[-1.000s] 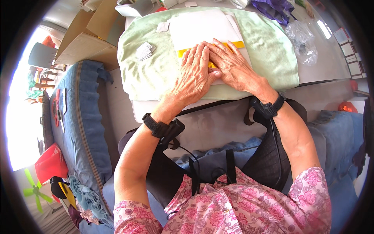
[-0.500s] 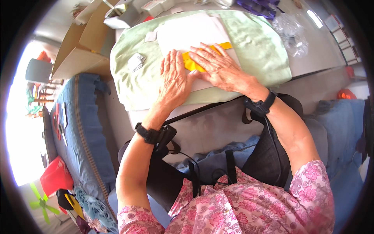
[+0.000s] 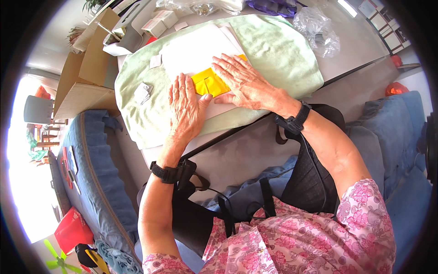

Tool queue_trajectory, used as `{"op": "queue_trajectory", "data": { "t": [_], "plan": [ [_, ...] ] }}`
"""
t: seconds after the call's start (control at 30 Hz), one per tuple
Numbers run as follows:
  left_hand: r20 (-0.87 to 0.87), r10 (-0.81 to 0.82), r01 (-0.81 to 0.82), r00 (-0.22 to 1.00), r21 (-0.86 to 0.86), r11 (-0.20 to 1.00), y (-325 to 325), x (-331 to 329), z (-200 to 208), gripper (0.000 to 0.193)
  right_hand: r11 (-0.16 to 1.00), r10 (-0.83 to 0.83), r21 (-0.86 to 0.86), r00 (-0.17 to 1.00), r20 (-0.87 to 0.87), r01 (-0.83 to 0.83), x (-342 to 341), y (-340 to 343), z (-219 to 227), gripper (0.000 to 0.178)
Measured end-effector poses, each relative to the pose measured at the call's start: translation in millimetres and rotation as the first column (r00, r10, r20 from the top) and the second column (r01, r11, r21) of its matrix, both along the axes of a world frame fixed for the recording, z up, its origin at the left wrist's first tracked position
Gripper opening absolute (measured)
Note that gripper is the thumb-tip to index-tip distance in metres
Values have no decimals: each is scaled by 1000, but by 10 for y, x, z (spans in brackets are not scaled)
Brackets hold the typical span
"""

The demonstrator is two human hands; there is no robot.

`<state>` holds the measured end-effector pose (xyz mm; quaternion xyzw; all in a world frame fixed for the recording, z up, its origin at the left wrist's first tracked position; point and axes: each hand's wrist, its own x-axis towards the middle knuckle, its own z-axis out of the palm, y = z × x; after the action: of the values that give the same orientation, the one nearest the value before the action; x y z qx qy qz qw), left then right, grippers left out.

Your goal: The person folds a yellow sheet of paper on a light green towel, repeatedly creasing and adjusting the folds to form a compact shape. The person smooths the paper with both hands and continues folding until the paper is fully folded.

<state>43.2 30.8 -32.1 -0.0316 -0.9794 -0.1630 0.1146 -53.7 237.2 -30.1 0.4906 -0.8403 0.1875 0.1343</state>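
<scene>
A folded piece of yellow paper (image 3: 209, 82) lies flat across the lower part of some white sheets (image 3: 196, 48), which rest on a pale green cloth (image 3: 278, 45). My left hand (image 3: 186, 107) lies flat at the yellow piece's left end, fingers stretched forward. Over its right part my right hand (image 3: 242, 84) is spread with the palm down, hiding much of that side. The two thumbs come near each other at the yellow paper's near edge. Neither hand grips anything. To the left lie a small white paper square (image 3: 155, 61) and a crumpled white scrap (image 3: 143, 93).
An open cardboard box (image 3: 86, 68) stands left of the table. At the back are a grey-white holder (image 3: 123, 43), small white boxes (image 3: 155, 27) and a purple bag (image 3: 273, 7). A clear plastic bag (image 3: 317, 32) lies at the right. Blue-covered seating (image 3: 96, 155) is at the left.
My hands have moved slightly apart, so more of the yellow paper shows between them. The whole view has turned a little, shifting the table leftward.
</scene>
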Motion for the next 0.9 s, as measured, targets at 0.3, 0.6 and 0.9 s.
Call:
{"op": "queue_trajectory", "data": {
  "t": [0.3,0.6,0.9],
  "plan": [
    [-65,-14,12,998,-33,999,-5,-17,-30,81,1000,23,-20,999,-25,-24,-80,13,-11,94],
    [-43,-15,14,999,-23,1000,-17,25,31,78,999,9,51,1000,28,-10,-102,78,84,98],
    [-79,-53,51,995,-27,998,-62,6,16,81,999,21,24,1000,-7,-21,-149,130,68,84]
  ]
}}
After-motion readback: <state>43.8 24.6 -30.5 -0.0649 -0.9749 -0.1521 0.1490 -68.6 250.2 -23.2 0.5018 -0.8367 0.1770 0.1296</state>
